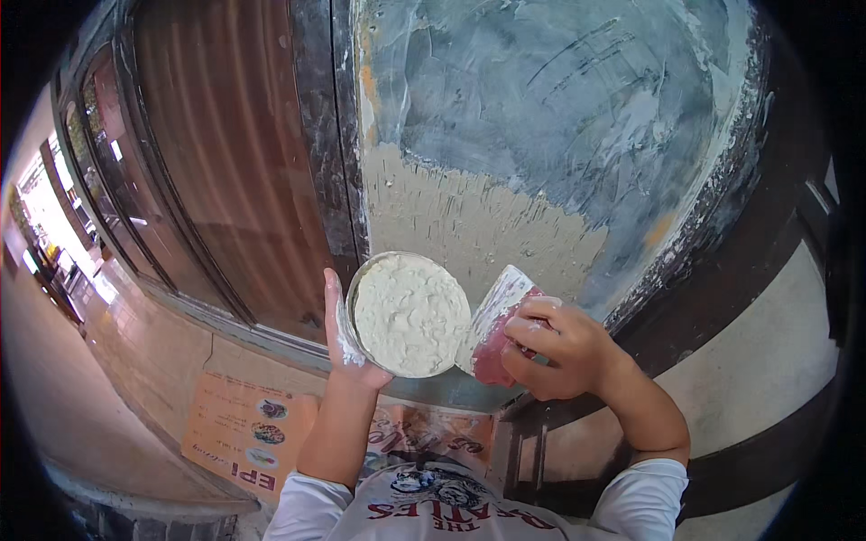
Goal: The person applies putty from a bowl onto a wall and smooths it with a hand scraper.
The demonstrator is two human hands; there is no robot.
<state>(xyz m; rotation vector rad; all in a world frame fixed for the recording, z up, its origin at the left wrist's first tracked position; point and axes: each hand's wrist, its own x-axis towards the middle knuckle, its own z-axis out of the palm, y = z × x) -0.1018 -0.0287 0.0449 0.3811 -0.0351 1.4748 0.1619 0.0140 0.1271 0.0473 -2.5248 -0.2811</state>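
A round tub of pale, creamy paste [410, 316] is cupped in my left hand [347, 329], whose fingers reach up its left side and carry white smears. My right hand [555, 347] grips a red flat spreader [496, 329] coated with white paste, its lower left edge at the tub's right rim. Behind them stands a wall panel [550, 99] with blue-grey patchy coating above and a beige, rough-edged patch [460, 207] lower down, just beyond the tub.
Dark-framed glass with reddish curtains [225, 153] stands at the left, beside a bright opening [68, 216] farther off. Printed orange sheets [230, 410] lie below. A dark curved frame [722, 279] borders the panel's right, with pale surfaces beyond.
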